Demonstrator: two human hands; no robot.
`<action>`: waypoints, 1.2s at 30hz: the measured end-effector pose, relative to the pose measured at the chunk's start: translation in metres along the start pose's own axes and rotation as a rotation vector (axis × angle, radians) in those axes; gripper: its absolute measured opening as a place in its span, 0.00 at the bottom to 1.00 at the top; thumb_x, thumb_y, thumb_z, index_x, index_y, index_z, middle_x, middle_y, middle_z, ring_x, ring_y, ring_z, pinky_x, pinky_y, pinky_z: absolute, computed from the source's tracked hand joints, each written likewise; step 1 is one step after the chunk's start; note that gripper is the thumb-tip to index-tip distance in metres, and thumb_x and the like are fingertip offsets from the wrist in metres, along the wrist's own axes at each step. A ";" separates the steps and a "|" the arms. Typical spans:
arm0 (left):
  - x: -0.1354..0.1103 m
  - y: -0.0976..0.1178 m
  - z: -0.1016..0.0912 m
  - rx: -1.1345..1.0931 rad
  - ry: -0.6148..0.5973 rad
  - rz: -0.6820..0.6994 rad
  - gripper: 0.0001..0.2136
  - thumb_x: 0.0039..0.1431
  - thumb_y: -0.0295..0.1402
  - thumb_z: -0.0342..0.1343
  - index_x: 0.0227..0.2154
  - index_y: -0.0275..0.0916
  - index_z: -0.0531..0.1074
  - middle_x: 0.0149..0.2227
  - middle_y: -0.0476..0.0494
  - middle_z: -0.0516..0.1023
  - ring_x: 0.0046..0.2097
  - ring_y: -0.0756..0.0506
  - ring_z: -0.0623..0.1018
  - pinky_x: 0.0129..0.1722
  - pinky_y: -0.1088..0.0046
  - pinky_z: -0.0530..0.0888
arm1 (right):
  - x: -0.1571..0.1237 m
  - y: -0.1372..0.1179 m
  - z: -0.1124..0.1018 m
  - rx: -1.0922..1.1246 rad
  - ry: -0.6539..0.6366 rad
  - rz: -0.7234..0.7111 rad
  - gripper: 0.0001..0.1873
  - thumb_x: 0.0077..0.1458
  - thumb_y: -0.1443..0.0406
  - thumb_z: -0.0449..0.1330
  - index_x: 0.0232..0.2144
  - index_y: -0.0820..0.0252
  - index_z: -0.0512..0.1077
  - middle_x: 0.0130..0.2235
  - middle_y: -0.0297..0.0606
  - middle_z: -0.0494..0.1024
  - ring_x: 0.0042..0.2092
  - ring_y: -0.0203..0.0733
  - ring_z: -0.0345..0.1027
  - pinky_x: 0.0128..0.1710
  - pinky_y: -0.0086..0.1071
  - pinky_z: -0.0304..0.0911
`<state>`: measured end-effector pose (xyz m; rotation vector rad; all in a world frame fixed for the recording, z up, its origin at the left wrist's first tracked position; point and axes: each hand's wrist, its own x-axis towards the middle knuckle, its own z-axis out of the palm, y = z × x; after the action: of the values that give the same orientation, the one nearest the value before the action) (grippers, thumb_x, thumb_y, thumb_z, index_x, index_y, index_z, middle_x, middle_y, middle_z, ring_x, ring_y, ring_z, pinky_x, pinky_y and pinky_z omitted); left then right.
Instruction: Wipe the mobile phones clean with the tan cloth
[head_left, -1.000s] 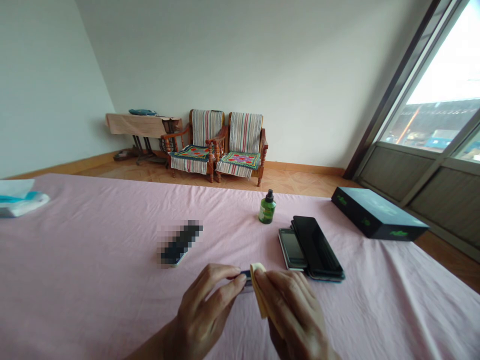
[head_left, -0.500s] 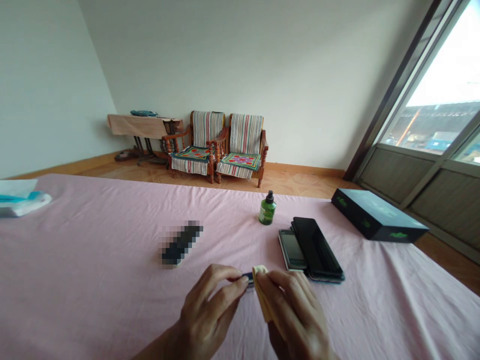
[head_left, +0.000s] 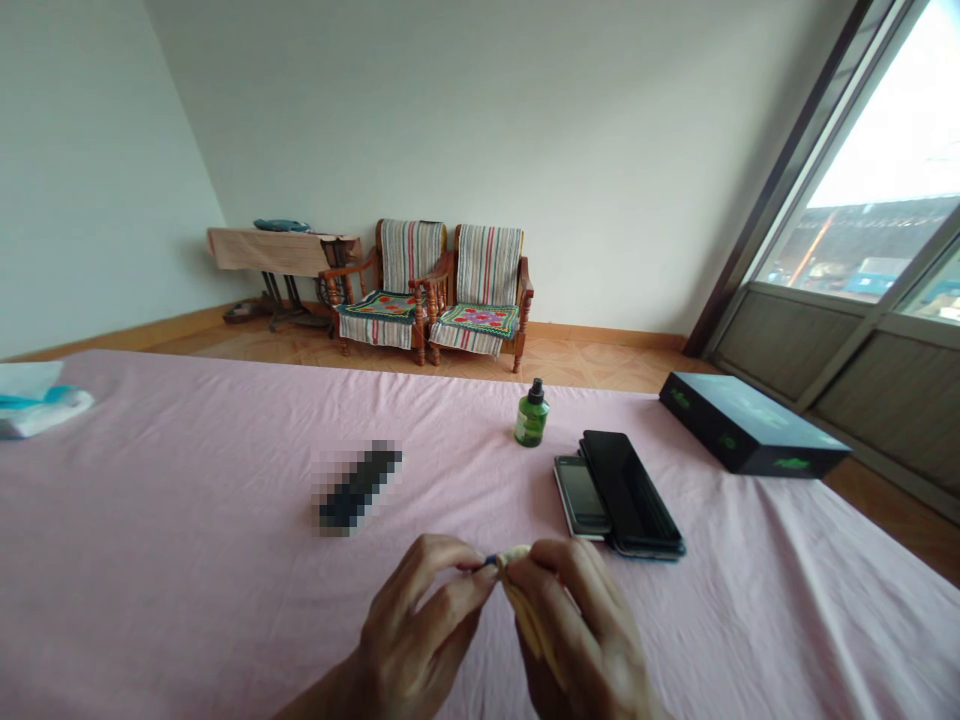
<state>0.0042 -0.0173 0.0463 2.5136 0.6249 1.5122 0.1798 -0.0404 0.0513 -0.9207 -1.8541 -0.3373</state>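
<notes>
Low in the middle of the view, my left hand [head_left: 420, 630] pinches a thin dark phone [head_left: 487, 563] by its edge; only a sliver of it shows between the fingers. My right hand [head_left: 581, 635] is closed on a folded yellow cloth [head_left: 521, 600] pressed against that phone. Both hands hover just above the pink tablecloth [head_left: 187, 520]. Just beyond my right hand lies a stack of dark phones [head_left: 619, 490].
A green spray bottle [head_left: 532, 414] stands past the stack. A blurred dark phone [head_left: 356, 488] lies left of centre. A black box [head_left: 750, 437] sits at the right edge, a tissue pack [head_left: 34, 400] far left. Two wooden chairs [head_left: 431, 290] stand by the wall.
My hands have drawn closer together and slightly nearer to me, so the cloth now covers more of the phone. Nothing on the table has moved.
</notes>
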 end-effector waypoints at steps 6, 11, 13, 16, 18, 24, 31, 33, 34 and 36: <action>-0.006 -0.006 0.008 -0.006 -0.058 -0.035 0.14 0.59 0.12 0.50 0.43 0.33 0.71 0.40 0.39 0.72 0.45 0.45 0.74 0.46 0.70 0.75 | -0.010 0.004 0.005 0.076 -0.107 0.125 0.10 0.57 0.76 0.52 0.35 0.62 0.71 0.31 0.40 0.69 0.31 0.38 0.65 0.28 0.30 0.66; -0.004 -0.011 0.009 0.038 -0.011 -0.072 0.13 0.60 0.15 0.51 0.42 0.36 0.72 0.37 0.41 0.73 0.43 0.45 0.76 0.42 0.71 0.77 | -0.015 0.010 0.005 0.165 -0.092 0.234 0.11 0.58 0.74 0.52 0.38 0.60 0.71 0.33 0.40 0.69 0.33 0.38 0.69 0.31 0.28 0.68; -0.002 -0.010 0.008 0.057 0.029 -0.082 0.12 0.59 0.16 0.52 0.42 0.36 0.72 0.36 0.42 0.74 0.41 0.45 0.76 0.41 0.71 0.77 | -0.015 0.013 0.003 0.161 -0.081 0.234 0.11 0.57 0.75 0.52 0.40 0.60 0.71 0.34 0.41 0.70 0.34 0.38 0.70 0.32 0.28 0.69; 0.003 -0.007 0.007 0.067 0.065 -0.089 0.11 0.58 0.16 0.53 0.40 0.35 0.73 0.35 0.42 0.75 0.41 0.45 0.77 0.41 0.72 0.77 | -0.018 0.014 0.002 0.139 -0.062 0.219 0.13 0.57 0.75 0.52 0.41 0.61 0.71 0.35 0.42 0.70 0.35 0.39 0.71 0.33 0.28 0.70; 0.005 -0.004 0.006 0.058 0.073 -0.089 0.11 0.58 0.16 0.53 0.40 0.35 0.73 0.35 0.42 0.75 0.41 0.46 0.77 0.41 0.73 0.77 | -0.020 0.011 0.004 0.124 -0.049 0.202 0.13 0.57 0.75 0.52 0.43 0.62 0.71 0.36 0.43 0.71 0.35 0.39 0.71 0.33 0.28 0.70; 0.008 0.001 0.005 0.042 0.094 -0.091 0.12 0.59 0.19 0.53 0.45 0.35 0.70 0.36 0.42 0.77 0.40 0.46 0.78 0.40 0.75 0.77 | -0.016 -0.011 0.014 0.133 -0.003 0.074 0.14 0.61 0.72 0.51 0.48 0.64 0.70 0.36 0.46 0.74 0.35 0.41 0.71 0.31 0.30 0.71; 0.005 0.000 0.009 0.039 0.123 -0.149 0.16 0.59 0.19 0.53 0.49 0.36 0.67 0.35 0.45 0.76 0.38 0.48 0.78 0.43 0.74 0.76 | -0.014 0.003 0.003 0.097 -0.082 0.054 0.16 0.58 0.75 0.53 0.48 0.66 0.70 0.36 0.46 0.74 0.35 0.41 0.72 0.33 0.29 0.72; 0.005 -0.001 0.009 0.029 0.123 -0.154 0.16 0.58 0.18 0.53 0.49 0.36 0.67 0.35 0.45 0.76 0.39 0.48 0.78 0.44 0.74 0.76 | -0.013 0.005 0.003 0.080 -0.048 0.067 0.17 0.59 0.75 0.50 0.49 0.66 0.69 0.35 0.46 0.74 0.35 0.41 0.72 0.32 0.29 0.72; 0.005 -0.001 0.009 0.025 0.122 -0.154 0.16 0.58 0.18 0.53 0.49 0.36 0.67 0.35 0.45 0.76 0.39 0.48 0.78 0.44 0.74 0.76 | -0.012 0.004 0.004 0.078 -0.022 0.039 0.17 0.60 0.75 0.49 0.49 0.67 0.69 0.35 0.46 0.74 0.34 0.41 0.72 0.31 0.29 0.72; 0.004 -0.002 0.008 0.019 0.107 -0.151 0.16 0.59 0.20 0.54 0.50 0.35 0.66 0.36 0.44 0.76 0.39 0.48 0.78 0.44 0.75 0.76 | -0.007 -0.001 0.004 0.074 0.039 -0.060 0.15 0.62 0.73 0.49 0.48 0.69 0.70 0.33 0.47 0.75 0.33 0.41 0.71 0.30 0.30 0.71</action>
<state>0.0124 -0.0132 0.0445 2.3508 0.8284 1.6005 0.1777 -0.0414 0.0436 -0.8043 -1.8486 -0.3184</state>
